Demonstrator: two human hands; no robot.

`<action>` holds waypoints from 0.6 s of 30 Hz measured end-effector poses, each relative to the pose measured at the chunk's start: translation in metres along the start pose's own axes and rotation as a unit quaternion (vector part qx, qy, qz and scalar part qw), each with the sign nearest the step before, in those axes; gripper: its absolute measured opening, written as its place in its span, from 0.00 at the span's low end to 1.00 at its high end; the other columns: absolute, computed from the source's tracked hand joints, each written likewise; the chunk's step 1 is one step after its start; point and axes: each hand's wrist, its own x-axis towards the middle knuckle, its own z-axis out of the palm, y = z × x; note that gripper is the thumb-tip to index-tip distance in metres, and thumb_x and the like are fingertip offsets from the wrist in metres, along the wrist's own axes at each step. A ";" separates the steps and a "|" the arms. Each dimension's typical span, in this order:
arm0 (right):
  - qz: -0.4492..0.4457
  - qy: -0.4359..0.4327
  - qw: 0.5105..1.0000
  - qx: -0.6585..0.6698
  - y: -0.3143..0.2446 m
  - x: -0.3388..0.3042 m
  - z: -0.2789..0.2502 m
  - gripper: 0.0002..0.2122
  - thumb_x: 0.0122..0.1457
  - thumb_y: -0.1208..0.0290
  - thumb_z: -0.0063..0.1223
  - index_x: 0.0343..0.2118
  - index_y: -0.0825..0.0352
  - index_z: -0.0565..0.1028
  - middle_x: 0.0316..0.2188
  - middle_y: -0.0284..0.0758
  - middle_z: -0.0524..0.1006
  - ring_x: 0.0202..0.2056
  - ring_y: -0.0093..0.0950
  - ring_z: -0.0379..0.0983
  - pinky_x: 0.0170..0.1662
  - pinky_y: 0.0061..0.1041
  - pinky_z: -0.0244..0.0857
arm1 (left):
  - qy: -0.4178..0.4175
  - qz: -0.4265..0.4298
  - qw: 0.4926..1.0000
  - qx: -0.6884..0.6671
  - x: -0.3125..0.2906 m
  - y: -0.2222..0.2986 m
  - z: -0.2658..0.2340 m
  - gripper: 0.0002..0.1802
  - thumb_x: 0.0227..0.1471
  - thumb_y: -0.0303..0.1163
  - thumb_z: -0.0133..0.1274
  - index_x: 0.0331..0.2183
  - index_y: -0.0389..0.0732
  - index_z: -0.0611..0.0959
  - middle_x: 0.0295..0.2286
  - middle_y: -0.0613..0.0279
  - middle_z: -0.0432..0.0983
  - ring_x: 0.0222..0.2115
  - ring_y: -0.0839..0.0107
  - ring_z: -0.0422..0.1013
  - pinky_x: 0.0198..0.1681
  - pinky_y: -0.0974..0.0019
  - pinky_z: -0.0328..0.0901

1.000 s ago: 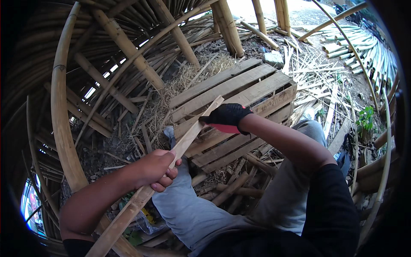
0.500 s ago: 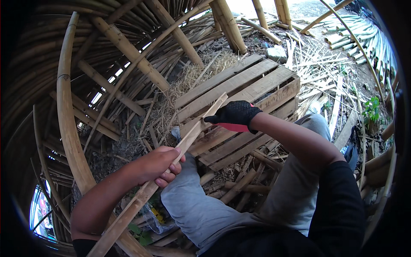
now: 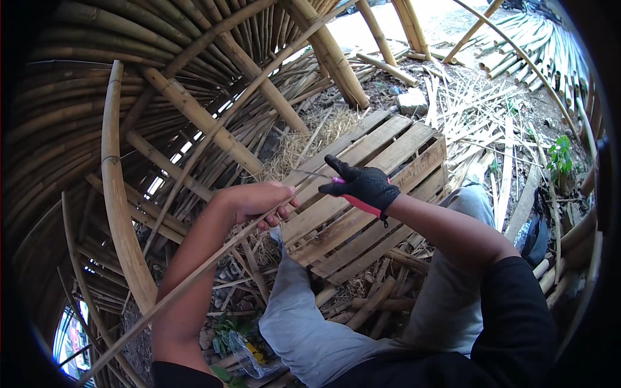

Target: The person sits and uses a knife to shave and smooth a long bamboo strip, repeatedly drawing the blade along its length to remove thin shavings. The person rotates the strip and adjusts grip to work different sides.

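My left hand (image 3: 268, 200), bare, is closed around a long split-bamboo strip (image 3: 174, 294). The strip slants from the lower left up toward a low wooden pallet (image 3: 402, 150), its narrow edge turned toward me. My right hand (image 3: 365, 189) wears a black glove with a red palm side. It is closed on the pink-purple handle of a knife (image 3: 336, 180), thumb raised away from the other fingers. The thin blade points left, toward the strip's far end just beyond my left hand. Whether blade and strip touch I cannot tell.
A thick curved bamboo pole (image 3: 116, 194) stands close on my left. Bamboo posts (image 3: 330, 55) and a slanting bamboo wall (image 3: 84, 123) rise behind. Split scraps (image 3: 475, 123) litter the ground at right, and bamboo poles (image 3: 533, 48) lie at far right. A plastic bag (image 3: 252, 355) lies by my left leg.
The bamboo strip has turned from its broad face to its edge, and its lower end has swung left. My right hand has come away from the strip, bringing the knife into view.
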 end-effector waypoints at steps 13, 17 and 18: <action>-0.133 -0.008 0.991 0.018 0.037 0.018 0.023 0.16 0.54 0.58 0.60 0.46 0.53 0.79 0.36 0.35 0.82 0.39 0.37 0.79 0.42 0.35 0.71 | -0.013 0.273 0.951 -0.147 0.002 -0.060 0.061 0.31 0.64 0.38 0.46 0.64 0.37 0.60 0.45 0.52 0.73 0.36 0.68 0.76 0.35 0.68 0.74; -0.118 -0.052 0.991 0.023 0.034 0.026 0.031 0.16 0.54 0.59 0.59 0.46 0.53 0.79 0.36 0.36 0.82 0.39 0.38 0.79 0.42 0.35 0.71 | 0.214 0.461 0.861 0.025 -0.012 -0.094 0.096 0.37 0.52 0.36 0.61 0.62 0.44 0.67 0.52 0.53 0.69 0.51 0.58 0.70 0.50 0.58 0.69; -0.115 -0.056 0.992 0.017 0.034 0.025 0.031 0.16 0.54 0.59 0.59 0.46 0.53 0.79 0.36 0.36 0.82 0.39 0.38 0.79 0.42 0.36 0.71 | 0.278 0.505 0.813 0.076 -0.005 -0.098 0.104 0.38 0.50 0.39 0.64 0.60 0.43 0.70 0.52 0.53 0.70 0.53 0.57 0.69 0.53 0.56 0.67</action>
